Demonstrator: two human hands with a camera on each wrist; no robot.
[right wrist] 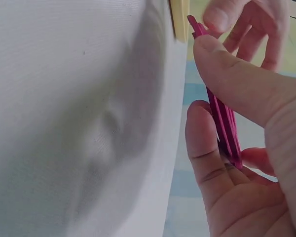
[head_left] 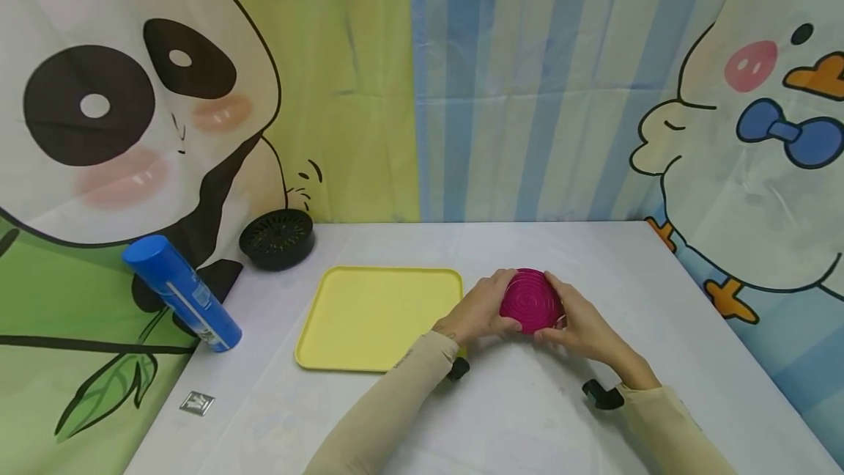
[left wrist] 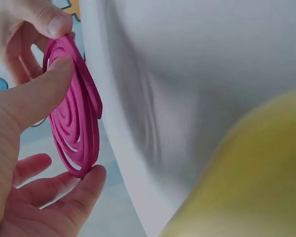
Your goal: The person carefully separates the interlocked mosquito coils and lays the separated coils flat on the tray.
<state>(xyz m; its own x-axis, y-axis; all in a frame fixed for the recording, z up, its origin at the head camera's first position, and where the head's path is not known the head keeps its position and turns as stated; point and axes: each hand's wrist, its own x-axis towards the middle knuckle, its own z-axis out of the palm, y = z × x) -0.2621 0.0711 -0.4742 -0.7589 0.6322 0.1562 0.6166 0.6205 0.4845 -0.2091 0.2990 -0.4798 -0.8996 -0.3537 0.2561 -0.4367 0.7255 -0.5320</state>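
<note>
A flat magenta mosquito coil point(head_left: 530, 300) is held up between both hands, over the white table to the right of the yellow tray. My left hand point(head_left: 480, 311) grips its left side; in the left wrist view the thumb presses the spiral face of the coil point(left wrist: 71, 111) and fingertips meet its lower edge. From the right side, my right hand point(head_left: 582, 322) pinches it between thumb and fingers. Seen nearly edge-on in the right wrist view, the coil point(right wrist: 226, 128) shows stacked layers. One strand stands out slightly from the spiral in the left wrist view.
The yellow tray point(head_left: 376, 314) lies left of the hands, partly behind the left wrist. Farther left are a blue spray can point(head_left: 184, 292), a round black slotted holder point(head_left: 277, 240) and a small silver metal piece point(head_left: 197, 403). Printed curtains point(head_left: 501, 86) stand behind the table point(head_left: 527, 416).
</note>
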